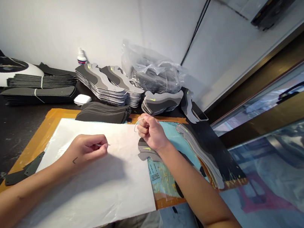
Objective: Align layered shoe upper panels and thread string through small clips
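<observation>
My left hand is over the white sheet, its fingers closed in a pinch on a thin, pointed sliver. The sliver is too small to name; only its tip sticks out past the fingertips. To the right, my right hand is curled like a fist, raised near the sheet's right edge. A thin white cord loops out of its fingers. Below that hand lies a grey shoe upper piece with a yellow-green swoosh, partly hidden by the wrist.
Stacks of grey shoe upper pieces stand along the wall, beside a clear plastic bag. Dark pieces lie behind the sheet, banded black bundles at left. More grey pieces lie at right, near a glass door.
</observation>
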`<state>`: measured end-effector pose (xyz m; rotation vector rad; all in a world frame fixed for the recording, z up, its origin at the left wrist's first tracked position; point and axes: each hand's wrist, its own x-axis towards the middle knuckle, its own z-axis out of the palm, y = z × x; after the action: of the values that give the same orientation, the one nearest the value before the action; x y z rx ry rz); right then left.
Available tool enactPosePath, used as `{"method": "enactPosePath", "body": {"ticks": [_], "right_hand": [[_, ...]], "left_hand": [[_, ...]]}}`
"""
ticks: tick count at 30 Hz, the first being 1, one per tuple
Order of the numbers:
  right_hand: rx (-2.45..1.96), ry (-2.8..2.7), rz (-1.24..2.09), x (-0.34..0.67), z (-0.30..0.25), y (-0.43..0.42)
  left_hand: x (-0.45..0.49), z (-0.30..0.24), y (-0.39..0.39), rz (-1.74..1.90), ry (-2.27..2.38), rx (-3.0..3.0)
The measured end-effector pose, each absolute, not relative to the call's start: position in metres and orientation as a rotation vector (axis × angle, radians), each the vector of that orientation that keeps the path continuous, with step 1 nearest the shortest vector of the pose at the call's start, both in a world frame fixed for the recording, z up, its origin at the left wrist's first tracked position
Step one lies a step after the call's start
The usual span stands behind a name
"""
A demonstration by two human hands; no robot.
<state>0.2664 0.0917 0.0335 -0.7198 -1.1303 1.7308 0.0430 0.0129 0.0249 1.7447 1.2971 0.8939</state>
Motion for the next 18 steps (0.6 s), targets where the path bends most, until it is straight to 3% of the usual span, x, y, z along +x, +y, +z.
{"method": "enactPosePath", "body": {"ticks": [18], "right_hand": [[-0.714, -0.782, 1.682, 0.279, 0.040, 0.109]], "left_hand": [[0.038, 0.009, 0.023, 0.984, 1.285, 1.877]]}}
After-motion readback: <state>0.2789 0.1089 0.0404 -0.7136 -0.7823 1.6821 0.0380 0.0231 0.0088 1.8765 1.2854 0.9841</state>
